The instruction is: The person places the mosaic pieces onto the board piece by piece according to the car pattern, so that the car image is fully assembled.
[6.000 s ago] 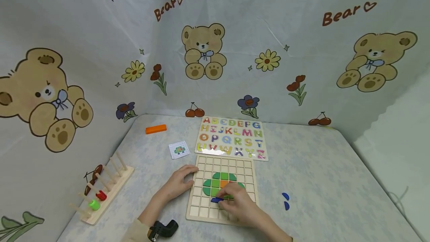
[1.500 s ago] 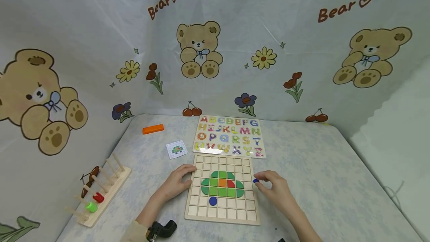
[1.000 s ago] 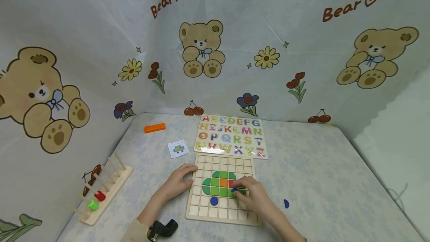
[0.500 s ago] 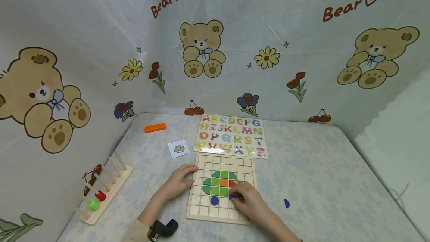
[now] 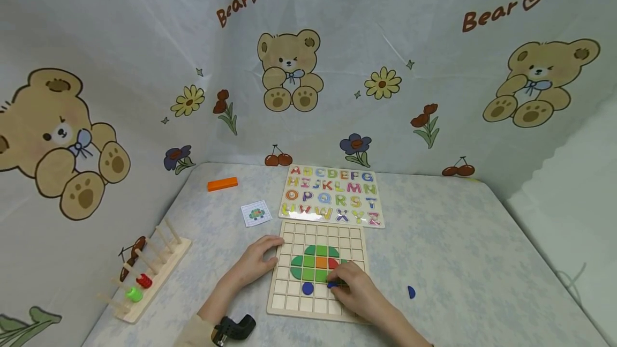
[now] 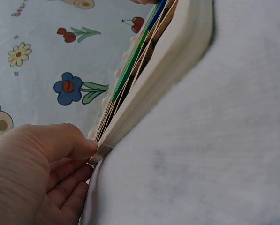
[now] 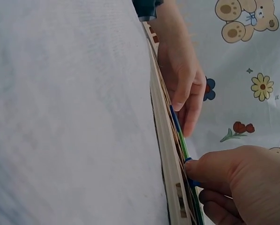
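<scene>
A square wooden grid board (image 5: 294,304) lies on the table with green, orange and red pieces on it. Below them a blue disc (image 5: 307,288) sits in the grid. My right hand (image 5: 359,289) pinches a blue half-circle piece (image 7: 192,180) between thumb and fingers, low over the board, in the row of the disc and right of it. Part of the pattern is hidden behind this hand. At the board's left edge my left hand (image 5: 254,262) rests with extended fingers, its thumb touching the rim. One blue half-circle piece (image 5: 411,292) lies on the table to the right.
An alphabet board (image 5: 332,196) lies just behind the grid board. Left of it are a small picture card (image 5: 256,213) and an orange bar (image 5: 223,183). A wooden peg stand (image 5: 159,280) with red and green rings stands at the left table edge.
The blue disc now shows fully in the grid. My right hand has picked up one of two blue half-circle pieces at the right and carried it onto the board. My left hand stays put.
</scene>
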`<state>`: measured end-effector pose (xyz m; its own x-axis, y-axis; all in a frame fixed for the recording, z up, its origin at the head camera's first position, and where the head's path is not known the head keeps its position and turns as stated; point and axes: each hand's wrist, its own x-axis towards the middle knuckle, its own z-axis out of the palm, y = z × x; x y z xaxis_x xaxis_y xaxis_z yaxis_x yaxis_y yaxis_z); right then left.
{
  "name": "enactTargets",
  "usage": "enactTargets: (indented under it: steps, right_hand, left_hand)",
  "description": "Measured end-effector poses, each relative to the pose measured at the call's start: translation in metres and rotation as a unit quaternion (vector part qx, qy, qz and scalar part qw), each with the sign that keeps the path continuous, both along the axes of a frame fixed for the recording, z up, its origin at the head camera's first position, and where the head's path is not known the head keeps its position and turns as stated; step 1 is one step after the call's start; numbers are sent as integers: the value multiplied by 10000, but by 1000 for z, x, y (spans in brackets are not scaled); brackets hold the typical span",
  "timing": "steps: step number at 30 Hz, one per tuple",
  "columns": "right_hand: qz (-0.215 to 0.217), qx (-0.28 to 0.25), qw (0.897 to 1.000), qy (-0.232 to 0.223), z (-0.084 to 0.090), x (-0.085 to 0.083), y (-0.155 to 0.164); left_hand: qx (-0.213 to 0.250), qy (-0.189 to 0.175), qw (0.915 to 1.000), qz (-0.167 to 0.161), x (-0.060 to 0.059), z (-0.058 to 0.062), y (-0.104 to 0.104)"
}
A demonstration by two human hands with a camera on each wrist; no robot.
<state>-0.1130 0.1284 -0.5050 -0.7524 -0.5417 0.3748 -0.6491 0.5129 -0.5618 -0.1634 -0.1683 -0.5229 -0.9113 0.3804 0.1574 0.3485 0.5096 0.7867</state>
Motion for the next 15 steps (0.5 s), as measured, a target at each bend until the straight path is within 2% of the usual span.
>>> enactTargets:
  steps: [15]
  right_hand:
    - [106,-84,9995,279,-5,0,0]
  left_hand:
    - [-28,14,10000,24,0,0,0]
